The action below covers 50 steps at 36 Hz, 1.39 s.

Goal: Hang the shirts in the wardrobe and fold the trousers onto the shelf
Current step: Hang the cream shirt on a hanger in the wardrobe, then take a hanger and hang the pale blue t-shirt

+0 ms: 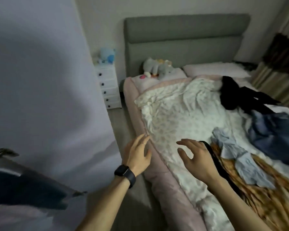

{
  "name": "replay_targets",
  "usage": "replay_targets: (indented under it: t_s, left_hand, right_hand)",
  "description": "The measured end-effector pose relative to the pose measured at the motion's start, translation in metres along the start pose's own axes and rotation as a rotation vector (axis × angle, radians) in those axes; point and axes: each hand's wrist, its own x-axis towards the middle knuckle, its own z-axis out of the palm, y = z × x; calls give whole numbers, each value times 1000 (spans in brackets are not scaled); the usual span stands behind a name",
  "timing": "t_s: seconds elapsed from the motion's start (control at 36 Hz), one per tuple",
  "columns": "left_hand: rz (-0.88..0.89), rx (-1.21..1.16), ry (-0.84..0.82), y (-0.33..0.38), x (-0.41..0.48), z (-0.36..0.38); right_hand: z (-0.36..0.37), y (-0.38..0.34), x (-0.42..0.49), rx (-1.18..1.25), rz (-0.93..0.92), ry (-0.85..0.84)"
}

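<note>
Clothes lie in a heap on the right side of the bed (165, 184): a light blue shirt (237, 157), an orange-brown patterned garment (264, 202), a dark blue denim piece (274, 130) and a black garment (237, 94) farther back. My left hand (138, 154), with a ring and a black watch, hovers open above the bed's pink edge. My right hand (195, 155) is open with spread fingers over the floral quilt, just left of the orange-brown garment's dark edge. Neither hand holds anything.
A pale wardrobe door (40, 97) fills the left of the view, with dark clothing (23, 192) at its lower edge. A white drawer unit (108, 87) stands beside the grey headboard (182, 40). Soft toys (157, 67) and pillows lie at the bed's head.
</note>
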Motion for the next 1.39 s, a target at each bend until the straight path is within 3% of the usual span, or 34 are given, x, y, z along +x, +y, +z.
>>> replay_targets:
  t_s: [0.22,0.58,0.86,1.11,1.39]
  left_hand:
    - [228,43,-293,98,63,105]
    - [390,307,-618,166,140,230]
    - [511,564,-754,148,266,321]
    - [531,724,-821,97,408,420]
    - [583,824,-840,45,433,471]
  right_hand:
    - [-49,111,-63,36,402,119]
    - [-69,227,-89,63,810,52]
    - [-41,322,10,89,981,-26]
    - [25,462,146,84,1174,-106]
    - [99,555,191,43,1420,-218]
